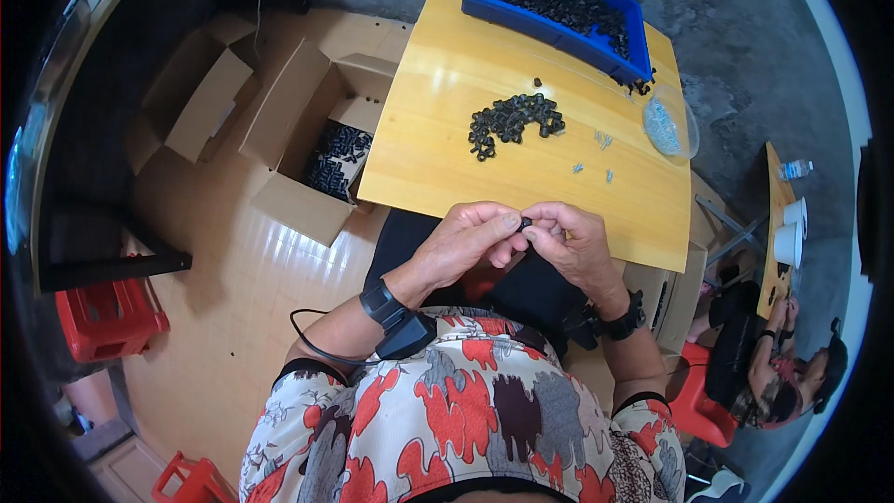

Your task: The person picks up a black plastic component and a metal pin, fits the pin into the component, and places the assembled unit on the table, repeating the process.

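Note:
My left hand [468, 241] and my right hand [570, 243] meet just below the near edge of the wooden table [438, 130]. Together their fingertips pinch one small black plastic part [525, 222]. A loose pile of the same black parts [514, 119] lies in the middle of the table, farther from me. A few small silver screws [602, 141] are scattered to the right of the pile. A blue bin [549, 33] full of black parts stands at the table's far edge. A clear bowl [670, 121] holding small silver pieces sits at the right edge.
An open cardboard box [307, 121] with black parts inside stands on the floor left of the table, with another box [196, 93] beyond it. Red stools [107, 317] sit at the left. Another person [778, 368] sits at the lower right by a small table with white cups [790, 233].

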A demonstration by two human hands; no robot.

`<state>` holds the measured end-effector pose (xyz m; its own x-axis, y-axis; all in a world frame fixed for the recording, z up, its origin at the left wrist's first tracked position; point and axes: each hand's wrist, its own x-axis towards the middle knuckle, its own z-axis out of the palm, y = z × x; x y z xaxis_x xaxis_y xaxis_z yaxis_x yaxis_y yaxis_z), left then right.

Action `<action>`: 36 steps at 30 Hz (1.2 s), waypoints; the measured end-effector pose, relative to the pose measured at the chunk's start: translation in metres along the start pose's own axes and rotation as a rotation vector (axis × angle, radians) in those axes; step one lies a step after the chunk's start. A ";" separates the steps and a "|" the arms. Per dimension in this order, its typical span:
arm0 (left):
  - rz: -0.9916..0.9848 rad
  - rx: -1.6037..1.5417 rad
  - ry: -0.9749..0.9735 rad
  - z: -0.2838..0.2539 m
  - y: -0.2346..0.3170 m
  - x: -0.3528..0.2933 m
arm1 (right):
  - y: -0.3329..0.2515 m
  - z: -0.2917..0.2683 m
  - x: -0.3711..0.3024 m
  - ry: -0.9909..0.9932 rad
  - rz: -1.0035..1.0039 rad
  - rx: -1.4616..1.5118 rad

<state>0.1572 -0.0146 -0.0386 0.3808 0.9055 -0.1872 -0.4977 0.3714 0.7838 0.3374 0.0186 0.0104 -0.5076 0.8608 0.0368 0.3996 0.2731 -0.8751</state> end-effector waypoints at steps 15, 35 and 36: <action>0.033 -0.068 0.068 -0.019 0.006 -0.001 | 0.060 -0.003 0.016 0.172 -0.043 -0.127; 0.068 -0.148 0.116 -0.029 0.008 -0.009 | 0.054 0.003 0.096 0.199 -0.150 -0.610; 0.066 -0.150 0.118 -0.029 0.008 -0.008 | 0.058 0.003 0.096 0.200 -0.151 -0.611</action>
<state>0.1274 -0.0132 -0.0479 0.2544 0.9432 -0.2135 -0.6320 0.3293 0.7015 0.3094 0.1152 -0.0384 -0.4643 0.8409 0.2779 0.7265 0.5411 -0.4236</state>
